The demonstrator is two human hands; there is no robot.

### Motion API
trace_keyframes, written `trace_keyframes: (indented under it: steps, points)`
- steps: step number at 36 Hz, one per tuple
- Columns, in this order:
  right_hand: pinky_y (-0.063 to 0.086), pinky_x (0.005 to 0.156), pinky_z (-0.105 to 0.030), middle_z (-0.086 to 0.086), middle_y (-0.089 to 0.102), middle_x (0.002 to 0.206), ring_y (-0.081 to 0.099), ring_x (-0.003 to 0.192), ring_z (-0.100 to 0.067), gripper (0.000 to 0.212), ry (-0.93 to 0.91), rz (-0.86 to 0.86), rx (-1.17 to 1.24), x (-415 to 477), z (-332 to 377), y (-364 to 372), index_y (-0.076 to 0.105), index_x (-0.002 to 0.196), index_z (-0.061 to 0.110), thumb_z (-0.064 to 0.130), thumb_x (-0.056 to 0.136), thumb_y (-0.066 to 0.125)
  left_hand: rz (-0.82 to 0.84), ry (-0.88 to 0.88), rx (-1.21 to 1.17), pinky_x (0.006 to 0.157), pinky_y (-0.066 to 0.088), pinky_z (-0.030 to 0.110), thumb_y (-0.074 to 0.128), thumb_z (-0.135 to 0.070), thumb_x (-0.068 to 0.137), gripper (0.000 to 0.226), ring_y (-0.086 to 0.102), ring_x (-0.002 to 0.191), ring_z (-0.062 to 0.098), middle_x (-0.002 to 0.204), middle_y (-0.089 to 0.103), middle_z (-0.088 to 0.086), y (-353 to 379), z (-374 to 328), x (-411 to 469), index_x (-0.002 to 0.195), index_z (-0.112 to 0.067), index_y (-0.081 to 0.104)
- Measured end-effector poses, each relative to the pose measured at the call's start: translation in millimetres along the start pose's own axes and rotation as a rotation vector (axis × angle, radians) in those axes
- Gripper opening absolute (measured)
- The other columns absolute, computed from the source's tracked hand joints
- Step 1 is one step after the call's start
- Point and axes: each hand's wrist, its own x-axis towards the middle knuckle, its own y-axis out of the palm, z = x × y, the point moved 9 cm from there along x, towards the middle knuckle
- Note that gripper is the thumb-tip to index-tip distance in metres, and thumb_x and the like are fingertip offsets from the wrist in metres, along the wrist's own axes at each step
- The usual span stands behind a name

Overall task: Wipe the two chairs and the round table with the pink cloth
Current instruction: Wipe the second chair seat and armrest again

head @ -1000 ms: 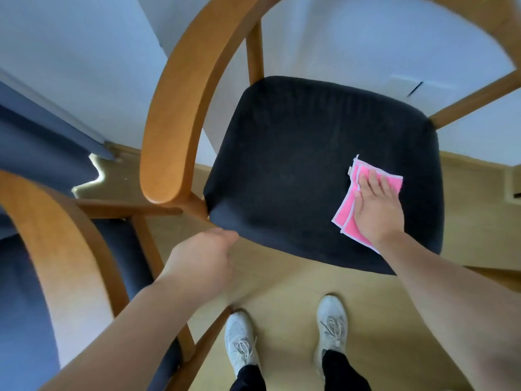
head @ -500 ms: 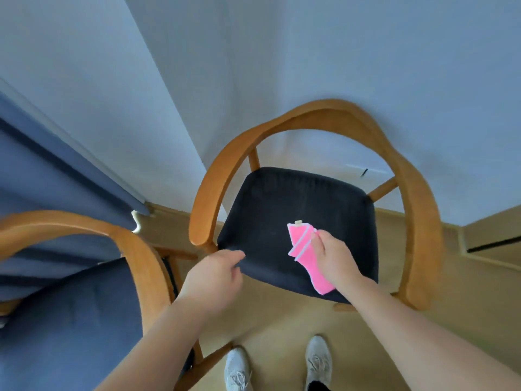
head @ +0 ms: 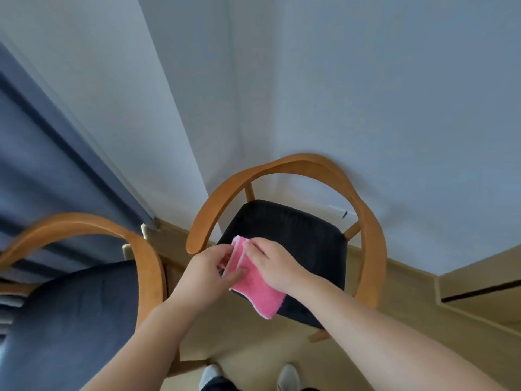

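Both hands hold the folded pink cloth in the air over the front edge of the black-seated wooden chair. My left hand pinches its left edge with thumb and fingers. My right hand grips its upper right part. A second wooden chair with a dark blue seat stands to the left, close beside the first. The round table is out of sight.
A white wall stands right behind the black-seated chair. A blue curtain hangs at the left behind the second chair. My two shoes are on the light wooden floor just in front of the chairs.
My right hand lifted the cloth off the black seat toward me. My left hand came over and took hold of the cloth's edge. The view rose and pulled back from the chair.
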Motion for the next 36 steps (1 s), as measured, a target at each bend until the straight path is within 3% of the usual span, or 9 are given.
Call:
trace_keyframes:
  steps: [4,7,10,14,17,21,25,32,36]
  points:
    - [0.055,0.089,-0.033,0.003,0.064,0.109,0.062,0.101,-0.013,0.024,-0.018,0.217,0.031,7.0,7.5,20.7,0.059,0.119,0.024,0.033,0.097,0.056,-0.078,-0.035,-0.026,0.069,0.054,0.025,0.067,-0.028,0.085,0.003,0.061,0.074,0.001,0.078,0.065,-0.013,-12.9,17.3,-3.1,0.087,-0.025,0.068]
    - [0.055,0.081,-0.026,0.006,0.062,0.107,0.061,0.101,-0.013,0.041,-0.021,0.372,0.070,14.1,13.1,39.6,0.055,0.122,0.036,0.011,0.091,0.062,-0.055,-0.069,0.011,0.072,0.053,0.026,0.067,-0.027,0.086,0.005,0.059,0.076,0.002,0.081,0.064,-0.013,-18.3,39.1,-3.1,0.087,-0.022,0.068]
    - [0.055,0.076,-0.024,0.009,0.060,0.103,0.060,0.098,-0.010,0.055,-0.035,0.381,0.008,36.9,20.0,56.7,0.053,0.118,0.043,-0.002,0.088,0.056,-0.057,-0.141,0.032,0.072,0.052,0.027,0.065,-0.027,0.087,0.011,0.059,0.075,0.004,0.080,0.063,-0.009,-30.9,69.9,-0.3,0.085,-0.017,0.067]
    - [0.054,0.086,-0.024,0.007,0.064,0.110,0.061,0.103,-0.006,0.042,-0.014,0.281,-0.024,81.3,23.8,77.7,0.057,0.128,0.023,0.004,0.091,0.059,-0.070,-0.238,0.032,0.065,0.050,0.028,0.063,-0.026,0.089,0.019,0.055,0.067,0.012,0.074,0.060,0.000,-49.3,114.0,10.9,0.074,-0.014,0.059]
    - [0.053,0.087,-0.022,0.008,0.063,0.113,0.061,0.102,-0.004,0.037,0.025,0.224,-0.057,116.4,21.9,95.5,0.055,0.131,0.022,0.012,0.095,0.058,-0.064,-0.308,-0.015,0.055,0.040,0.024,0.060,-0.025,0.090,0.025,0.045,0.056,0.011,0.066,0.052,0.001,-60.9,151.0,27.3,0.068,-0.015,0.053]
    - [0.048,0.077,-0.013,0.006,0.060,0.113,0.058,0.098,-0.001,0.030,0.053,0.144,-0.118,166.3,19.1,114.2,0.053,0.124,0.020,0.012,0.096,0.058,-0.053,-0.363,-0.044,0.055,0.041,0.025,0.057,-0.027,0.092,0.023,0.046,0.057,0.012,0.069,0.054,0.003,-69.3,199.8,61.6,0.074,-0.012,0.056]
    - [0.052,0.087,-0.022,0.004,0.060,0.110,0.060,0.098,-0.007,0.026,0.105,0.095,-0.170,208.6,6.7,124.7,0.051,0.121,0.018,0.012,0.096,0.058,-0.028,-0.416,-0.030,0.055,0.043,0.027,0.054,-0.027,0.093,0.021,0.050,0.059,0.014,0.071,0.056,0.004,-63.3,237.5,97.3,0.078,-0.012,0.056]
    - [0.054,0.088,-0.032,0.002,0.063,0.110,0.063,0.096,-0.012,0.024,0.151,0.087,-0.333,275.3,-43.6,130.7,0.052,0.120,0.016,0.016,0.097,0.056,0.044,-0.444,-0.063,0.056,0.042,0.024,0.052,-0.025,0.094,0.016,0.051,0.062,0.012,0.073,0.054,-0.002,-31.7,280.5,155.0,0.084,-0.013,0.057]
    - [0.051,0.090,-0.034,-0.004,0.047,0.133,0.060,0.106,-0.020,0.037,0.054,0.168,-0.600,305.4,-65.1,137.2,0.042,0.134,0.017,0.024,0.099,0.051,-0.017,-0.482,-0.093,0.066,0.052,0.030,0.052,-0.021,0.090,0.008,0.057,0.073,0.011,0.082,0.059,-0.004,-28.5,299.4,162.2,0.092,-0.018,0.060]
